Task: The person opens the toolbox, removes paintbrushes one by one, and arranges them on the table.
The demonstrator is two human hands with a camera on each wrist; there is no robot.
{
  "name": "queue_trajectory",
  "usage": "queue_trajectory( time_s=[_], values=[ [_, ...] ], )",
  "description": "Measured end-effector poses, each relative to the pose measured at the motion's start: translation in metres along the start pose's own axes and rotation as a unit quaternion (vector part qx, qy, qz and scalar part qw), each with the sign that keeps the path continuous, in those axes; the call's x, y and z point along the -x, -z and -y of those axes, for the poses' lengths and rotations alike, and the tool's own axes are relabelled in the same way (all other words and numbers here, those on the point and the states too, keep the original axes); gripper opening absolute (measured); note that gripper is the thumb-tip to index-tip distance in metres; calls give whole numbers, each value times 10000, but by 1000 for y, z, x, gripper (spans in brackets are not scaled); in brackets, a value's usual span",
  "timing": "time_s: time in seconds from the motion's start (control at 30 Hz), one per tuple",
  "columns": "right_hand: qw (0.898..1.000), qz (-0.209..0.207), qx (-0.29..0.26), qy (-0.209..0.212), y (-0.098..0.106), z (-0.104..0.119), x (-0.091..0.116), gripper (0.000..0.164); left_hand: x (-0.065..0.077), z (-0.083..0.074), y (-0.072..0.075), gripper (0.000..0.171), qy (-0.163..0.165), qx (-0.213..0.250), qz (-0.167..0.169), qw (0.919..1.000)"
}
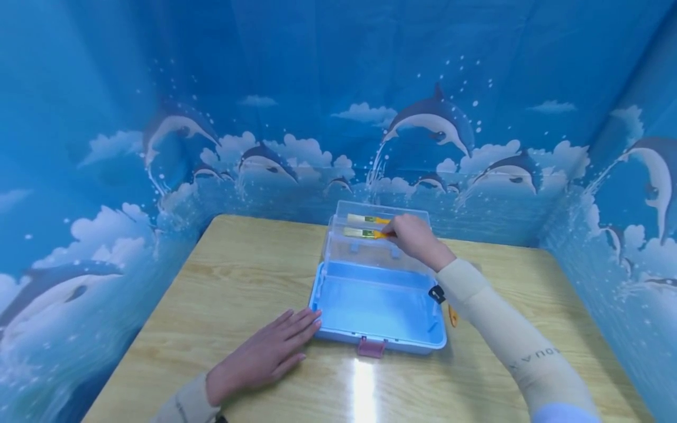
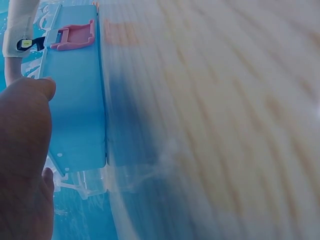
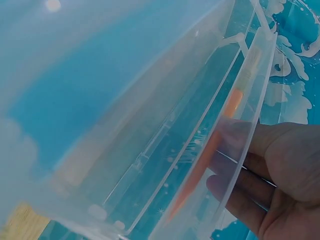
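Note:
A blue plastic box (image 1: 375,305) stands on the table with a translucent upper tray (image 1: 338,249) raised at its back. Two flat paintbrushes with orange handles and pale bristles lie at this tray, an upper one (image 1: 366,219) and a lower brush (image 1: 359,233). My right hand (image 1: 415,238) pinches the lower one by its handle. Seen from the right wrist, the fingers reach the orange handle (image 3: 200,162) inside the translucent wall. With fingers straight, my left hand (image 1: 267,355) rests against the box's front left corner. The pink latch (image 1: 372,347) hangs down at the front.
An orange handle (image 1: 453,315) lies on the wooden table (image 1: 254,264) to the right of the box, partly hidden by the right sleeve. Blue dolphin-printed curtains (image 1: 296,88) enclose the table at the back and sides.

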State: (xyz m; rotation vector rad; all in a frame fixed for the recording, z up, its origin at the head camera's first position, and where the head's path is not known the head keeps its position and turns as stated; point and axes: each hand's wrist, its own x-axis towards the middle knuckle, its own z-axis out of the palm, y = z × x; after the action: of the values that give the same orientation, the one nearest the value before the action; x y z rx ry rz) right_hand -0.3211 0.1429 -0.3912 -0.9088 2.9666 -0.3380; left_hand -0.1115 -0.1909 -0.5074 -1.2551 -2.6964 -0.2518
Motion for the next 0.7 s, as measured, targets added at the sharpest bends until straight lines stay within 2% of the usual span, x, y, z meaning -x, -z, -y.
queue_trajectory(
  time_s=[0.23,0.7],
  values=[
    [9998,-30,-27,211,0,-2,1,19,1,1,-1,67,-19,-10,-17,10000],
    [9995,22,-153,292,6,-1,3,20,-1,0,4,64,156,218,232,9994]
  ],
)
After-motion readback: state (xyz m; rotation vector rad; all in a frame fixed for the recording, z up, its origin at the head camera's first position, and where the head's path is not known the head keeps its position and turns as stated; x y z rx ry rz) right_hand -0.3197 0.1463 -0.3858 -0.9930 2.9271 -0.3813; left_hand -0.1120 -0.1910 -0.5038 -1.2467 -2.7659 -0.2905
